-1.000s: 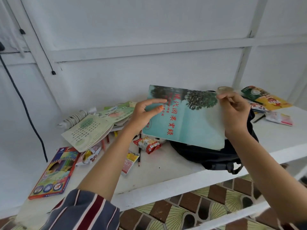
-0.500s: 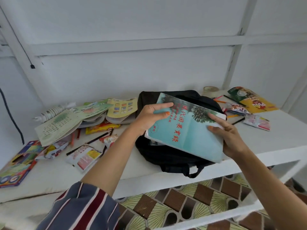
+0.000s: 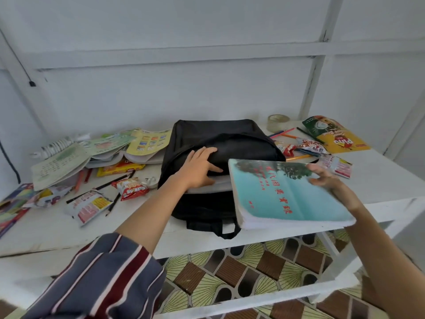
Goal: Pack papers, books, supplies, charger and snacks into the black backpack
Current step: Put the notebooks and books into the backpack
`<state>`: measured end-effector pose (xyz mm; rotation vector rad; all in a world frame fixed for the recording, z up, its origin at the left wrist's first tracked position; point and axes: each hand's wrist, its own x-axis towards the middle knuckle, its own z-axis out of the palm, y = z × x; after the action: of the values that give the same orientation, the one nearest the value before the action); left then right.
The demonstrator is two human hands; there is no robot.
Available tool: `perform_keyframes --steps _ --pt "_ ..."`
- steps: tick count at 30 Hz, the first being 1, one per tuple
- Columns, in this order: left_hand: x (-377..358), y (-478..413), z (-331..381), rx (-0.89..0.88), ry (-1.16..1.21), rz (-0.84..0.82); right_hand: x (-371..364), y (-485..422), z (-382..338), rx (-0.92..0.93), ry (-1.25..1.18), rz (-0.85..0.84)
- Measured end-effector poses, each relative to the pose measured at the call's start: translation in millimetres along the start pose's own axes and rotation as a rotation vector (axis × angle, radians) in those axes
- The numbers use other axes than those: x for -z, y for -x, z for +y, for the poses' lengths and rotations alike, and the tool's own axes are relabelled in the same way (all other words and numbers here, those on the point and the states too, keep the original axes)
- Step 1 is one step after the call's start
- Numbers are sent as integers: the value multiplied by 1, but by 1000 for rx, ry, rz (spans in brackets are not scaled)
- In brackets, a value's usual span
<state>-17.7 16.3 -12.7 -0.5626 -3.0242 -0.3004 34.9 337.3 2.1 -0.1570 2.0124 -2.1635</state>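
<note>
The black backpack lies on the white table, its mouth facing me with white papers showing inside. My left hand rests on the upper flap at the opening, fingers spread. My right hand holds a teal book with red characters by its right edge, tilted in front of the bag's right side. Open books and papers pile up at the left, with snack packets and pencils. A white coiled charger cable lies behind them.
A coloured pencil box sits at the far left edge. At the right are a tape roll, pens, snack packets and a green-yellow packet. A lower shelf rail and tiled floor lie below the table front.
My left hand has let go of the teal book and moved onto the backpack's flap. My right hand has carried the book lower and to the right, flatter.
</note>
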Motion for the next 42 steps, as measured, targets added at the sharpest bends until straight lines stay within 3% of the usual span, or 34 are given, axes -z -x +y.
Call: perform_keyframes --steps 4,7,11,22,25,28,30,33,35,38,42 --pt "14 -14 -6 -25 -4 24 -6 -6 18 -70 -125 53" --pt "29 -25 -9 -46 33 137 -15 -10 24 -128 -130 111" --pt "48 -34 -8 -67 49 234 -30 -10 28 -62 -233 288" --pt "60 -36 -12 -120 114 177 -118 -44 47 97 -450 838" --pt "61 -37 -13 -130 115 168 -132 -63 47 -12 -307 747" --pt "65 -38 -15 -132 158 186 -125 -63 27 -286 -146 315" --pt "67 -39 -16 -132 161 183 -111 -54 16 -354 179 117" --pt "68 -41 -19 -141 157 174 -94 -47 15 -92 959 220" --pt "68 -42 -20 -142 155 172 -94 -46 20 154 1295 238" --pt "67 -43 -22 -144 165 171 -99 -58 38 319 1467 100" --pt "69 -43 -24 -160 167 166 -100 -82 50 280 1404 122"
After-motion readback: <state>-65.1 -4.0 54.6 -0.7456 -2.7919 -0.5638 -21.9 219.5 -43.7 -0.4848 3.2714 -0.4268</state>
